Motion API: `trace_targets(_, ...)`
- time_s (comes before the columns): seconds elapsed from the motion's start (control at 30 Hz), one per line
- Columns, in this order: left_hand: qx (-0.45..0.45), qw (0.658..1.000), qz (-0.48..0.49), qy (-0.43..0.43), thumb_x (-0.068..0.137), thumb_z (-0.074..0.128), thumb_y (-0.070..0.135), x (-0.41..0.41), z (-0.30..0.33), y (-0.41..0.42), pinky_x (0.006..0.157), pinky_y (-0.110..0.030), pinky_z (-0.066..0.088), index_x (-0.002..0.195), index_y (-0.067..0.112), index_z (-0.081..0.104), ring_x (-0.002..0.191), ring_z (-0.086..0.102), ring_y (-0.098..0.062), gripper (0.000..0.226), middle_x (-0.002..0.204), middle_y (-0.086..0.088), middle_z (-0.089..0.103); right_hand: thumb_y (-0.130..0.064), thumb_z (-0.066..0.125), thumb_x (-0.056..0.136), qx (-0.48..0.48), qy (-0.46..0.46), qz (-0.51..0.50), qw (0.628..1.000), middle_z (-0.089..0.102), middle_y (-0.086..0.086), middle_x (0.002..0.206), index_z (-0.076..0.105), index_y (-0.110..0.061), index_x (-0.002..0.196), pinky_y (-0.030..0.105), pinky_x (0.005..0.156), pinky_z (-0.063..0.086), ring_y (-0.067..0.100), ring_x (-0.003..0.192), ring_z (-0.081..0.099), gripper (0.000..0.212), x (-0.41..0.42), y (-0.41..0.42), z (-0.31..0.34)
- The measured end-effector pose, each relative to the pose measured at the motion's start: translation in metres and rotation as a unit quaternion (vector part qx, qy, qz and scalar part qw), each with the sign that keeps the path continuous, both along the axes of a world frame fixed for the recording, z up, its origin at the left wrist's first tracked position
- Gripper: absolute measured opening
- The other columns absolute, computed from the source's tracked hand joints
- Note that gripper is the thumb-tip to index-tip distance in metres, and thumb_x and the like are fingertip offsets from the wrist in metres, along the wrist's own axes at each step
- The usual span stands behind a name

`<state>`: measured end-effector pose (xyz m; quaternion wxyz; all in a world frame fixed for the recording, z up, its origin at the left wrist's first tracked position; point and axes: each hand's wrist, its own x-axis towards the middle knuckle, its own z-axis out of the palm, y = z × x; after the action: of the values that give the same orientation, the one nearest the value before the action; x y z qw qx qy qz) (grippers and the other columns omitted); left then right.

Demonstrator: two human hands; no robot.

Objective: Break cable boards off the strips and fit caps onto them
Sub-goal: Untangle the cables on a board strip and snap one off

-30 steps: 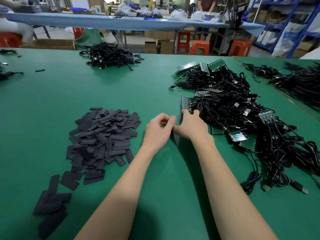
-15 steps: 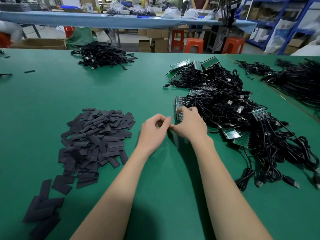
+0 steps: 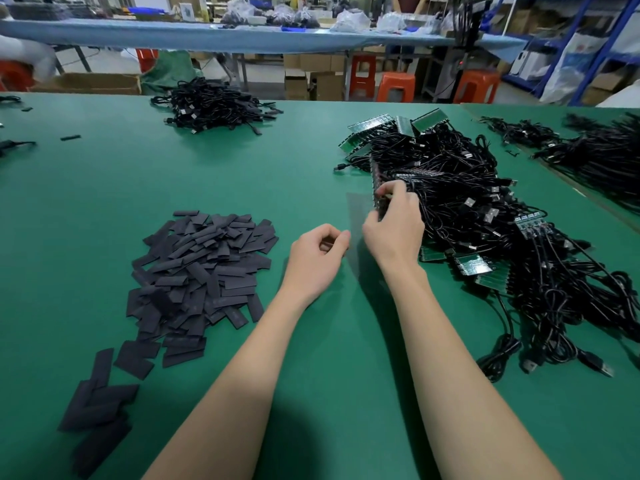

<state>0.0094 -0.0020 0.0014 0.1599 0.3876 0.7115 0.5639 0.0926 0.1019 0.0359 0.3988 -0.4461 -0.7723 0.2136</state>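
A big tangle of black cables [image 3: 485, 209] with green board strips lies on the right of the green table [image 3: 104, 185]. My right hand [image 3: 394, 223] grips the near edge of one board strip [image 3: 377, 178], which stands tilted up at the left side of that tangle. Just left of it, my left hand [image 3: 317, 254] hovers low over the table with fingers curled; I see nothing in it. A heap of flat black caps [image 3: 204, 268] lies to the left of my hands.
A smaller pile of black cables [image 3: 214, 105] sits at the far middle of the table. More cables [image 3: 595, 150] lie beyond a seam at the far right. Loose caps [image 3: 100, 407] trail toward the near left edge. Orange stools and a blue workbench stand behind.
My right hand has lifted the board strip up and away from me, tilting it on edge. My left hand has come apart from the right and stays behind.
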Motion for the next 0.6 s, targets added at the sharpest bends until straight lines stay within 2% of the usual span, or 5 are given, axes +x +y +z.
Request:
trace_targets(0.13, -0.001, 1.000, 0.002, -0.001, 0.095, 0.062, 0.035, 0.000, -0.002, 0.002, 0.058, -0.010, 0.040, 0.074, 0.022, 0.066, 0.059, 0.056, -0.003, 0.025, 0.071, 0.007, 0.070, -0.010, 0.054, 0.095, -0.001, 0.140, 0.014, 0.990, 0.059, 0.005, 0.112, 0.052, -0.013, 0.116, 0.042, 0.087, 0.049, 0.026, 0.093, 0.060, 0.022, 0.004, 0.003, 0.023)
trace_targets(0.27, 0.001, 1.000, -0.001, -0.013, 0.095, 0.061, 0.038, -0.002, -0.003, 0.003, 0.068, -0.020, 0.048, 0.072, 0.026, 0.066, 0.067, 0.065, -0.010, 0.026, 0.072, 0.009, 0.071, -0.014, 0.055, 0.097, -0.025, 0.239, 0.048, 0.969, 0.061, 0.004, 0.105, 0.051, -0.015, 0.113, 0.049, 0.080, 0.054, 0.032, 0.075, 0.063, 0.016, 0.010, -0.002, 0.052)
trace_targets(0.43, 0.029, 0.997, 0.011, -0.064, 0.095, 0.060, 0.042, -0.005, -0.002, 0.002, 0.076, -0.040, 0.054, 0.076, 0.021, 0.067, 0.068, 0.061, -0.012, 0.030, 0.075, 0.001, 0.071, -0.023, 0.052, 0.099, -0.084, 0.157, 0.125, 0.976, 0.060, -0.003, 0.099, 0.053, -0.031, 0.112, 0.037, 0.064, 0.057, 0.018, 0.062, 0.071, 0.016, 0.016, -0.003, 0.067)
trace_targets(0.5, 0.050, 0.994, 0.036, -0.091, 0.095, 0.060, 0.044, -0.005, 0.000, 0.001, 0.073, -0.041, 0.053, 0.073, 0.021, 0.064, 0.066, 0.058, -0.013, 0.033, 0.070, 0.003, 0.067, -0.022, 0.051, 0.099, -0.147, 0.161, 0.131, 0.967, 0.059, 0.001, 0.096, 0.055, -0.022, 0.117, 0.026, 0.051, 0.051, 0.013, 0.051, 0.068, 0.018, 0.015, -0.002, 0.064)
trace_targets(0.6, 0.064, 0.989, 0.073, -0.112, 0.096, 0.058, 0.047, -0.006, 0.003, -0.001, 0.069, -0.035, 0.042, 0.068, 0.020, 0.057, 0.064, 0.048, -0.017, 0.038, 0.067, 0.002, 0.057, -0.022, 0.058, 0.097, -0.207, 0.185, 0.135, 0.951, 0.061, -0.003, 0.090, 0.060, -0.021, 0.109, 0.024, 0.054, 0.052, 0.011, 0.050, 0.065, 0.013, 0.020, -0.001, 0.060)
